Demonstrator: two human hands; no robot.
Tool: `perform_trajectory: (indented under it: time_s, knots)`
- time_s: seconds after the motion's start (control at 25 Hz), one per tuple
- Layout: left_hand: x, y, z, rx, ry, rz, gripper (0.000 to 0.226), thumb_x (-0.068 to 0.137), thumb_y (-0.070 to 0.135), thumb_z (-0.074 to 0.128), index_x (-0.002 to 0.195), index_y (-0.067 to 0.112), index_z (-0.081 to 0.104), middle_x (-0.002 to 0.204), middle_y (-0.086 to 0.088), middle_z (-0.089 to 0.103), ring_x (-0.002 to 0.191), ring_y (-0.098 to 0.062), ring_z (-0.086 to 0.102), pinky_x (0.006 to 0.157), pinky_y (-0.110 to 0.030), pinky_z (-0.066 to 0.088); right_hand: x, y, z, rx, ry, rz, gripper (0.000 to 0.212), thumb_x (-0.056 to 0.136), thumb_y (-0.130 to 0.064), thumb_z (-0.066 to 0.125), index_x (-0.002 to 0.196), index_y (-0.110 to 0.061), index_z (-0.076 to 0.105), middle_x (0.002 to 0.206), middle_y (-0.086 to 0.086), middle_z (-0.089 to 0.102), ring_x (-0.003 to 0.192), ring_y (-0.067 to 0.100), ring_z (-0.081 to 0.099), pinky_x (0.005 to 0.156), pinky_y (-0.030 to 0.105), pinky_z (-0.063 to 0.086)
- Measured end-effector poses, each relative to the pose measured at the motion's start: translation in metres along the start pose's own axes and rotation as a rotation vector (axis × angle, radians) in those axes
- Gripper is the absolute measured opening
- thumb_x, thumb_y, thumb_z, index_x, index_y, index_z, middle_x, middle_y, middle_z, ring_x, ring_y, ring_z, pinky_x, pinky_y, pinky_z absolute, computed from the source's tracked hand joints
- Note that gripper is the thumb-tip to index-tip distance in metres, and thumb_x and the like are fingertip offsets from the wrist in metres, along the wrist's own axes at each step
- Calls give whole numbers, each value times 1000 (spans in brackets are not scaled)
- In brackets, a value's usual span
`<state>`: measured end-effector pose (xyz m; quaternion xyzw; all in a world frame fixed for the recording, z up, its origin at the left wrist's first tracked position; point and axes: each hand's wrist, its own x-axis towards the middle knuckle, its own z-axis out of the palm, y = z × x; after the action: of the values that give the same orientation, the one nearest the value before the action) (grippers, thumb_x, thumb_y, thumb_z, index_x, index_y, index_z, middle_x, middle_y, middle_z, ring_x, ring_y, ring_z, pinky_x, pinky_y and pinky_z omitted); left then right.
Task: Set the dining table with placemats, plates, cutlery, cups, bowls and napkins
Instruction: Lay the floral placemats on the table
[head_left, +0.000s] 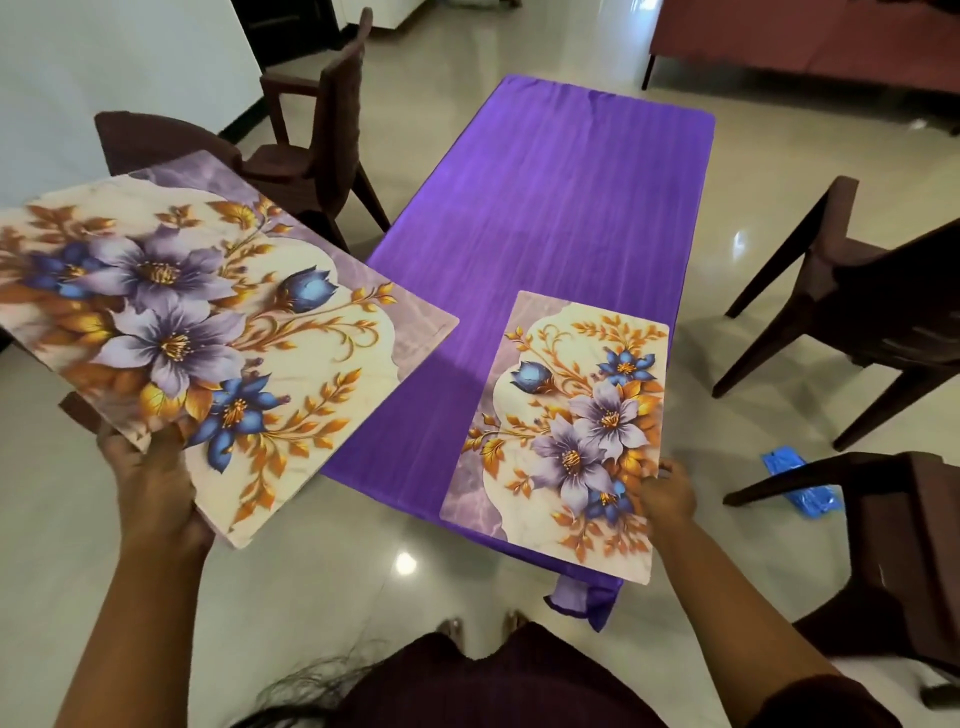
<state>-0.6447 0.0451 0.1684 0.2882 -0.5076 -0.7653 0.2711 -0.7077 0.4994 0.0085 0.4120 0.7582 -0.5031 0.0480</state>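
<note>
Clearly at the placemat step, the right hand (667, 493) pinches one placemat (563, 431) on the table (561, 208), the left hand (150, 483) grips the spare mats (197, 322), which probably go to the bare places next.

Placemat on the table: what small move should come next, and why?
Probably slide the placemat further onto the purple table with the right hand, which touches its near right edge. Its near end overhangs the table's near edge. The left hand holds a stack of placemats off the table's left side.
</note>
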Motion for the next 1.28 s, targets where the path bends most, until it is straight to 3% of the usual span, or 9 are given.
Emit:
perform_trajectory:
  time_s: [0.12,0.24,0.32,0.44,0.52,0.92,1.28]
  knots:
    - [1,-1,13,45,-103,-107,54,83,37,74,130,42,48,128,1,64,116,-31,62,81,-51,56,-7,1,-5,-119,33,-47,52,81,-20,75,126,-8,51,128,19,56,113,38,55,89,41,47]
    - [-3,-9,23,-8,-139,-81,38,93,22,64,124,39,52,127,-2,64,111,-31,65,81,-53,56,-29,2,-3,-547,113,-340,59,81,-20,72,134,-14,46,137,19,40,124,41,39,97,49,38]
    - [-10,-11,35,14,-167,-79,40,94,20,62,128,37,49,120,2,68,104,-26,69,78,-48,58,-45,7,6,-757,-34,-536,72,78,-36,76,140,-23,42,149,15,30,135,39,28,106,53,29]
    - [-8,-15,40,46,-180,-114,51,94,23,62,138,34,41,117,4,69,102,-24,70,76,-44,60,-57,21,21,-976,-306,-567,105,70,-67,71,153,-35,15,162,7,-1,148,36,1,115,57,13]
    - [-4,-19,37,70,-183,-137,52,93,24,63,139,34,40,121,1,67,104,-27,69,78,-47,59,-58,30,25,-1058,-359,-573,113,69,-74,66,153,-39,-1,162,5,-15,148,36,-8,116,58,9]
    - [-4,-25,34,79,-180,-175,51,95,28,61,140,38,40,126,3,65,106,-26,68,80,-47,58,-59,30,34,-1067,-318,-548,108,69,-77,62,153,-41,3,162,4,-17,148,38,-9,116,60,9]
    - [-9,-35,44,93,-183,-203,40,96,29,60,130,43,46,121,5,67,104,-25,69,79,-47,58,-63,27,26,-1044,-375,-547,108,71,-67,70,153,-39,6,162,4,-18,149,35,-12,117,58,8]
